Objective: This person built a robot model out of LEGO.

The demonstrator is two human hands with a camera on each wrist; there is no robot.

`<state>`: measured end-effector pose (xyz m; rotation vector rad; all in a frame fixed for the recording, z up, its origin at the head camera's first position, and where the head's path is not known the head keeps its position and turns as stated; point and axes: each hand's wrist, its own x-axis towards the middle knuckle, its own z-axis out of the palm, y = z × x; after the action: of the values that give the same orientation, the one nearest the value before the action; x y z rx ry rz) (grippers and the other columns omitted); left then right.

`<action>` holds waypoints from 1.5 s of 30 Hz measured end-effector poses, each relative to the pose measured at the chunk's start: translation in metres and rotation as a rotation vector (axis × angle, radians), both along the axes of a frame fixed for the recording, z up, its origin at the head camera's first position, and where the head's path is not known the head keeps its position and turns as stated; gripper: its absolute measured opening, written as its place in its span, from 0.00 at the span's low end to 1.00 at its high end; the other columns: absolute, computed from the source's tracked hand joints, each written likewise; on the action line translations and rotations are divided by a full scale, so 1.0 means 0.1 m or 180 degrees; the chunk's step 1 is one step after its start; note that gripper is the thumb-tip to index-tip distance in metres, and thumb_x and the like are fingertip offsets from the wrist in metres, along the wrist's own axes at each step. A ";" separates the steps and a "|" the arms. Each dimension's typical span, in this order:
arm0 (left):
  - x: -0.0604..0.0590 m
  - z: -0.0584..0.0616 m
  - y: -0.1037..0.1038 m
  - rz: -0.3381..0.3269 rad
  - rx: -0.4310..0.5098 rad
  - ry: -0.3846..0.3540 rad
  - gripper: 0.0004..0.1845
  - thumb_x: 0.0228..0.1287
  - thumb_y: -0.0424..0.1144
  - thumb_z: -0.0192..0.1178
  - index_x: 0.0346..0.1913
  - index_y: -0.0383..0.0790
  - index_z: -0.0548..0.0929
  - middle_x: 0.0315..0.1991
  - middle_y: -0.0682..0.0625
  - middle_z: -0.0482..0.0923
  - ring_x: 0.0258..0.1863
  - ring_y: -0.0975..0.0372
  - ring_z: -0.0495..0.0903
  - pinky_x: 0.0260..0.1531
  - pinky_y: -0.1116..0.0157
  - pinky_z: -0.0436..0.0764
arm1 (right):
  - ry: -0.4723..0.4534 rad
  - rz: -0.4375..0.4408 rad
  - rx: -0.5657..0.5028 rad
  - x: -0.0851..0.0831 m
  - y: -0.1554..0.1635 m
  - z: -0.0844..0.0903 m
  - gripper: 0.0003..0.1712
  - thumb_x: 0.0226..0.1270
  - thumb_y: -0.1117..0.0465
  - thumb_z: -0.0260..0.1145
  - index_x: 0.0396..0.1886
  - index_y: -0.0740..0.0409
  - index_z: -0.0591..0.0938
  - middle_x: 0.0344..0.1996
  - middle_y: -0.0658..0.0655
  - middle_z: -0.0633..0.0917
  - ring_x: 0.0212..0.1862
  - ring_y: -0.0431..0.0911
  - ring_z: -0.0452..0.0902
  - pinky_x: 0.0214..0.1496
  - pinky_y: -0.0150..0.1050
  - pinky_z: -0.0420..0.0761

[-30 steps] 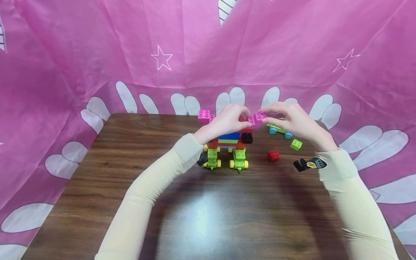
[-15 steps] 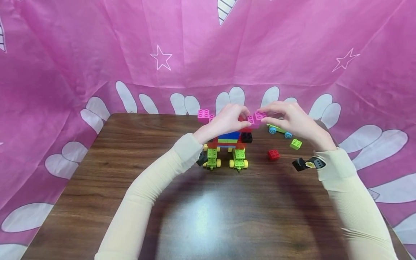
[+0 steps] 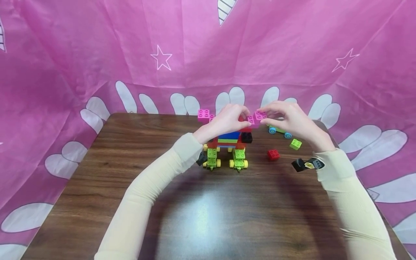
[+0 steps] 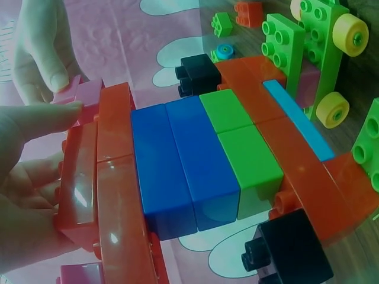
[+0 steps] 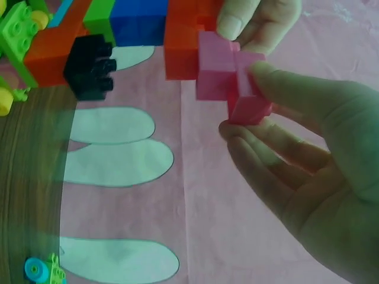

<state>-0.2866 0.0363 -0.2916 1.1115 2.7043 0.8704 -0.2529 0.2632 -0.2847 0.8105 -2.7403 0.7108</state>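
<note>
Pink plastic is what I am watching: my right hand (image 3: pixel 292 121) is pinching a pink brick (image 3: pixel 260 116) between thumb and fingertips, its grip curled tight round the piece, and is holding it against a second pink brick (image 5: pixel 214 66) at the top right corner of the brick model (image 3: pixel 229 144). My left hand (image 3: pixel 227 121) is gripping the model's red top layer (image 4: pixel 112 177), fingers curled over it from the left. The model is standing on the dark wooden bench (image 3: pixel 130 180) on green wheeled legs (image 3: pixel 239 159), with blue, green and red bands and a black brick (image 3: pixel 247 137) sticking out at its right. Another pink brick (image 3: pixel 204 114) is showing at the model's upper left. To the right on the bench are lying a red brick (image 3: pixel 273 155), a green brick (image 3: pixel 295 144) and a small wheeled piece (image 3: pixel 278 130), all apart from the model.
</note>
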 end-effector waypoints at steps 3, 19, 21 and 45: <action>0.00 0.00 0.01 -0.0008 -0.0041 0.0043 0.18 0.67 0.43 0.64 0.55 0.38 0.84 0.50 0.47 0.87 0.50 0.60 0.85 0.54 0.68 0.83 | -0.0007 -0.0019 -0.0010 0.01 0.00 -0.02 0.22 0.59 0.62 0.74 0.55 0.51 0.85 0.47 0.51 0.89 0.43 0.39 0.85 0.49 0.14 0.74; 0.00 0.06 0.00 -0.0025 -0.0327 0.0215 0.19 0.67 0.47 0.64 0.57 0.42 0.83 0.52 0.50 0.86 0.50 0.62 0.84 0.54 0.68 0.83 | 0.0298 -0.0027 -0.0095 0.03 0.05 -0.11 0.23 0.60 0.62 0.74 0.57 0.51 0.84 0.47 0.52 0.89 0.43 0.43 0.87 0.50 0.33 0.84; 0.00 0.06 0.00 -0.0001 -0.0354 0.0249 0.19 0.67 0.47 0.63 0.57 0.43 0.83 0.52 0.50 0.86 0.51 0.62 0.84 0.54 0.68 0.82 | 0.0342 0.0007 -0.0140 0.02 0.05 -0.12 0.23 0.60 0.63 0.74 0.56 0.52 0.84 0.46 0.53 0.89 0.42 0.42 0.87 0.49 0.28 0.83; 0.08 0.33 -0.77 0.0254 -0.0007 0.0449 0.21 0.66 0.48 0.64 0.56 0.40 0.82 0.54 0.47 0.84 0.55 0.57 0.80 0.61 0.59 0.78 | 0.0164 -0.0279 -0.0265 0.10 0.10 -0.22 0.29 0.64 0.60 0.71 0.65 0.52 0.78 0.52 0.55 0.87 0.43 0.43 0.86 0.50 0.14 0.75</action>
<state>-0.2791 -0.0409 -0.2589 1.1118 2.8812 0.8295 -0.2433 0.2734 -0.3066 0.6772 -2.6627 0.7693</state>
